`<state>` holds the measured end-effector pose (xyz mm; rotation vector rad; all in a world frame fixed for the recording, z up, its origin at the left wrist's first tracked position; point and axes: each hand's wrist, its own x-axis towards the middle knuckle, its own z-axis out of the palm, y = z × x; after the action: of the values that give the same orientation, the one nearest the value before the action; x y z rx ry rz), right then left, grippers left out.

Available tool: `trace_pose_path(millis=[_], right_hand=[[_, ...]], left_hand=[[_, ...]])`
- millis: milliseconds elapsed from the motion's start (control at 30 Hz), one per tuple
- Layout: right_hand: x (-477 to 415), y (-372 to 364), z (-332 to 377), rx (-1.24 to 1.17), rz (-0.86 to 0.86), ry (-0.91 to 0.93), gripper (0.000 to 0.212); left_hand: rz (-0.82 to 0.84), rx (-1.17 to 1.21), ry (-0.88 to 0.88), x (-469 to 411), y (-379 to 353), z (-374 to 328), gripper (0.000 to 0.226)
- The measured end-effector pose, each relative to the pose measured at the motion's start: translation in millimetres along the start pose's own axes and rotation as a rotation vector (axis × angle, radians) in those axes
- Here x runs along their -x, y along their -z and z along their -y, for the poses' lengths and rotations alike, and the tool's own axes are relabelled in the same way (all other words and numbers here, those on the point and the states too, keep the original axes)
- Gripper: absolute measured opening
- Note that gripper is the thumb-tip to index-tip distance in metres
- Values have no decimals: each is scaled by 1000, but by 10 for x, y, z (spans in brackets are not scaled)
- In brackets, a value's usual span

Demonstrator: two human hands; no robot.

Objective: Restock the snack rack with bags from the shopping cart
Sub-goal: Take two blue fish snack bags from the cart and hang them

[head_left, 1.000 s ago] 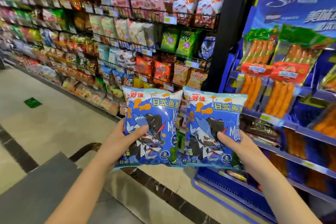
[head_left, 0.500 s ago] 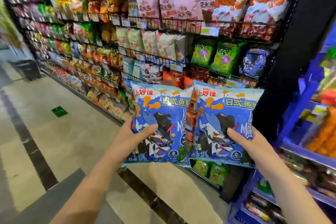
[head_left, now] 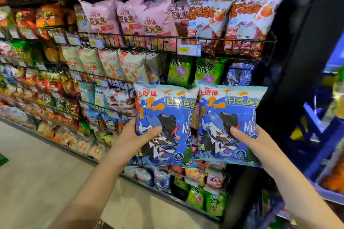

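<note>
Rack [head_left: 214, 38] behind, bags [head_left: 167, 109] [head_left: 229, 109] in both grips [head_left: 134, 141] [head_left: 249, 141]

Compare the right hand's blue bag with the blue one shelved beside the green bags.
The right hand grips the held blue bag in front of the rack; the shelved blue bag stands on it, its bottom hidden. The held one is brightly lit, the shelved one shadowed. Both seem the same print.

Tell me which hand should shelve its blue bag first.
Likely right. The right hand holds the right-side bag just below the matching blue bags at the shelf's right end; the left hand holds the left-side bag under the green bags, farther from that slot.
</note>
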<state>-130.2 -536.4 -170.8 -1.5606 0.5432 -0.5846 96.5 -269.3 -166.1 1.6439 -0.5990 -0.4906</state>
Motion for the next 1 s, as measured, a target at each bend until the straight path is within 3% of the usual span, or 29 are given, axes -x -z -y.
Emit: trace_pose_path(millis=[100,233,500,633,700,867,1000], right_hand=[[-215,41,30,17,-64,-5,56],[-487,39,9,43,-184,-21,64],[-1014,-165,59,79,-404,-24,64],[-1200,-178,120,99,-448,-77,30],[-1292,-173,143,117,-450,-97,25],[-1516,-96,47,55,-384,-104,58],[-1633,-48,54,57,-390,-94,61]], left_hand=[[85,-1,-3,-497,-32,-37,92],[204,33,-38,-1100,-82,-73,74],[386,88,-44,-2258,-13,-2,98],[453,110,-32,-2624,-60,28,98],[445,129,-26,-2745,-85,45,100],[451,184,-64,-2929,-144,100,100],[450,194,-76,-2964,-185,58,104]])
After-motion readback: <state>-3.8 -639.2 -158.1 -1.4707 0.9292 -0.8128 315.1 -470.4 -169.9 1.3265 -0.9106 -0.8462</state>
